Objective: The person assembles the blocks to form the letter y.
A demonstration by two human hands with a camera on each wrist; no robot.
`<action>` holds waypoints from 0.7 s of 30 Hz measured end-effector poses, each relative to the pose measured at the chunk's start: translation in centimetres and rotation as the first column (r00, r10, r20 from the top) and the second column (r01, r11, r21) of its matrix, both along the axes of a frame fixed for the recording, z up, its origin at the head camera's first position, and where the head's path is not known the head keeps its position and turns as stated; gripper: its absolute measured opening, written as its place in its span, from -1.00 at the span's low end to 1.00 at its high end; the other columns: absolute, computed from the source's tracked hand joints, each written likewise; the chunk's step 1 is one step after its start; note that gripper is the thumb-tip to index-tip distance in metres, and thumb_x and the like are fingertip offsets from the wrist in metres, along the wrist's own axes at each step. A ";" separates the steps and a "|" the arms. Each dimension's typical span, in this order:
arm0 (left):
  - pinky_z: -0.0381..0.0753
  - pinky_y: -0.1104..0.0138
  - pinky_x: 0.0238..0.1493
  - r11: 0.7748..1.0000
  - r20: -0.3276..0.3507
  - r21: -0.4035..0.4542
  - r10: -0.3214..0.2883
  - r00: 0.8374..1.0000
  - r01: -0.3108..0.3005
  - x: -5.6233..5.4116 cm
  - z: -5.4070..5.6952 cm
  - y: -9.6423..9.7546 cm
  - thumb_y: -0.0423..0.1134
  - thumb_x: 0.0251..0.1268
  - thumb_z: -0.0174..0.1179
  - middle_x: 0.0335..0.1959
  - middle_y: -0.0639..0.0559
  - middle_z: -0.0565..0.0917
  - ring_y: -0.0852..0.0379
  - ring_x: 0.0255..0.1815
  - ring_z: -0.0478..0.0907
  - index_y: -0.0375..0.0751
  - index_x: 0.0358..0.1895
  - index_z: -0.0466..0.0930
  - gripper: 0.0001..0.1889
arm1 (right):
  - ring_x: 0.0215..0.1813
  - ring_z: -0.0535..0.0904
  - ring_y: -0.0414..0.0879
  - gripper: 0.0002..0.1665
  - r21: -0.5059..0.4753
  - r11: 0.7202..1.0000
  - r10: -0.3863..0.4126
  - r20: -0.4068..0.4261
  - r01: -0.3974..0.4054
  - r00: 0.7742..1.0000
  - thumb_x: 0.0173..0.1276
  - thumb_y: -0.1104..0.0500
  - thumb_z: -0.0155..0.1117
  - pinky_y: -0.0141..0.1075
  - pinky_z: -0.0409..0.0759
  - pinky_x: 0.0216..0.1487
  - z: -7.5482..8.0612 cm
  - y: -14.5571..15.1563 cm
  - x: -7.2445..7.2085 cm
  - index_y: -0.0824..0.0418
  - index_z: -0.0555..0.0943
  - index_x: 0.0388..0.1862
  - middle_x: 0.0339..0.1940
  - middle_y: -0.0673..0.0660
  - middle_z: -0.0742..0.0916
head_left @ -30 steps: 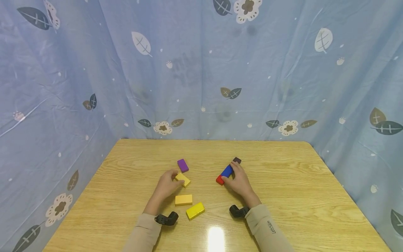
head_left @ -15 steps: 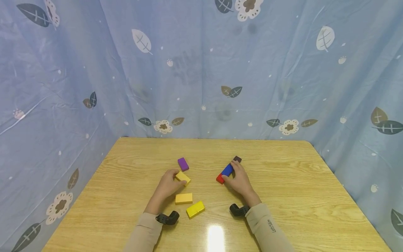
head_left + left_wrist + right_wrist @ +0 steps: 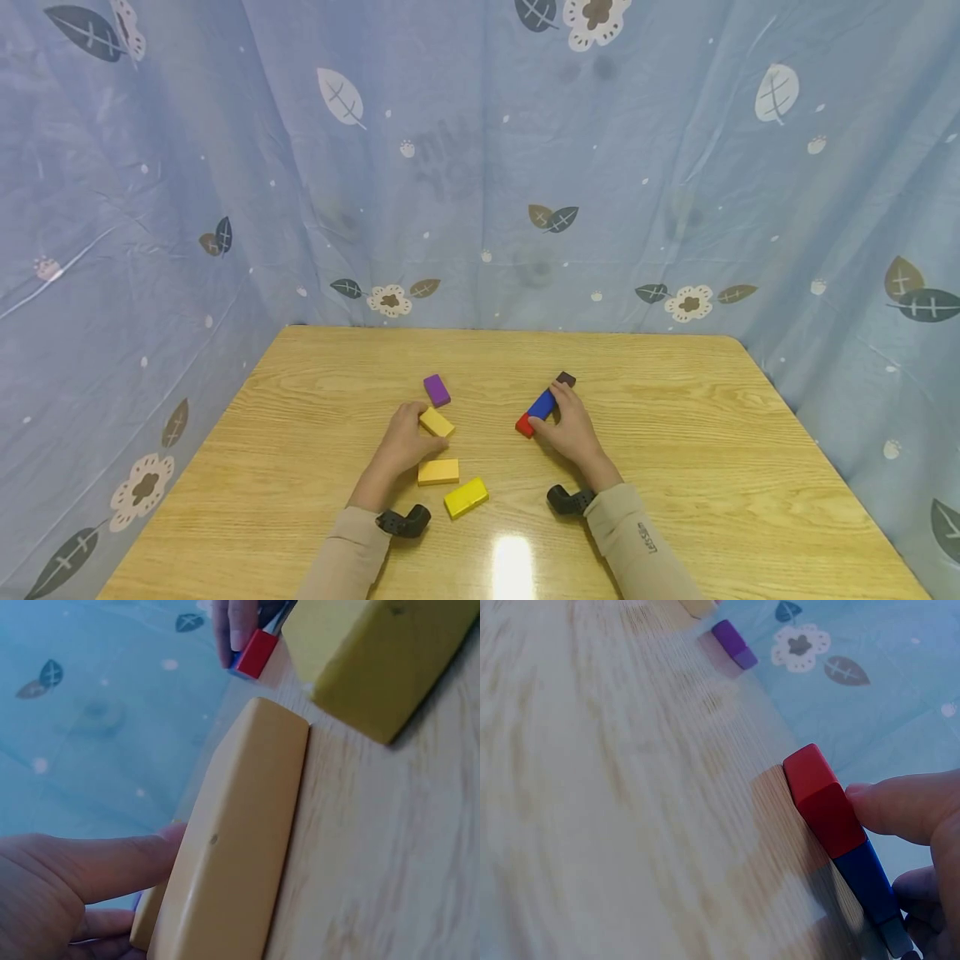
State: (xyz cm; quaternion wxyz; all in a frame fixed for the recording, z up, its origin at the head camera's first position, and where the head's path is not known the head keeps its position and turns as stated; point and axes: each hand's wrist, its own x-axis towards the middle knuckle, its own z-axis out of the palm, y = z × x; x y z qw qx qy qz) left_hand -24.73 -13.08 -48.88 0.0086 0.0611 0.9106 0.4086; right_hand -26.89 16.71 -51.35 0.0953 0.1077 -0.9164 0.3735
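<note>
In the head view my left hand (image 3: pixel 405 442) reaches around a pale yellow block (image 3: pixel 437 422). Its index finger is at the block's far end, while the thumb stretches out just in front of the near end. My right hand (image 3: pixel 573 432) holds a blue block (image 3: pixel 542 406), thumb near the joint with a red block (image 3: pixel 525 425) and fingers at the other end. A dark brown block (image 3: pixel 566 379) continues this slanting row. The right wrist view shows the thumb beside the red block (image 3: pixel 825 799) with the blue block (image 3: pixel 868 881) behind it.
A purple block (image 3: pixel 437 390) lies beyond the left hand. Nearer me are an orange-yellow block (image 3: pixel 438 472) and a bright yellow block (image 3: pixel 466 498). All rest on a wooden table (image 3: pixel 675 467), with a blue patterned curtain (image 3: pixel 480 167) around its back and sides.
The left thumb has moved off the pale yellow block toward me, widening the hand. The right hand and its row of blocks stay put.
</note>
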 end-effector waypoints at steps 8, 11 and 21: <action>0.40 -0.04 0.23 1.000 -0.010 -0.014 0.015 1.000 -0.015 0.0 -0.1 0.3 -0.19 0.02 0.42 0.18 -0.29 0.41 -0.22 0.21 0.34 -0.45 0.24 0.31 -0.27 | 0.48 0.07 0.28 -0.11 -0.003 1.000 -0.002 0.020 0.002 1.000 0.23 -0.02 0.33 0.16 0.15 0.40 0.1 0.0 0.0 0.43 0.25 0.38 0.44 0.35 0.29; 0.39 -0.05 0.23 1.000 -0.012 -0.015 0.015 1.000 -0.015 0.1 -0.1 0.3 -0.20 0.03 0.41 0.19 -0.30 0.40 -0.23 0.21 0.34 -0.45 0.24 0.30 -0.27 | 0.49 0.07 0.28 -0.12 0.001 1.000 -0.004 0.022 0.003 1.000 0.23 -0.01 0.33 0.16 0.15 0.40 0.1 0.0 0.1 0.43 0.25 0.38 0.44 0.35 0.29; 0.42 -0.03 0.20 1.000 -0.041 -0.027 0.012 0.999 -0.013 0.1 -0.5 0.4 -0.22 0.04 0.40 0.14 -0.29 0.42 -0.21 0.17 0.36 -0.46 0.21 0.32 -0.30 | 0.48 0.07 0.27 -0.12 0.010 1.000 -0.005 0.013 0.005 1.000 0.23 0.00 0.34 0.15 0.16 0.40 0.0 0.0 0.0 0.43 0.26 0.38 0.44 0.34 0.30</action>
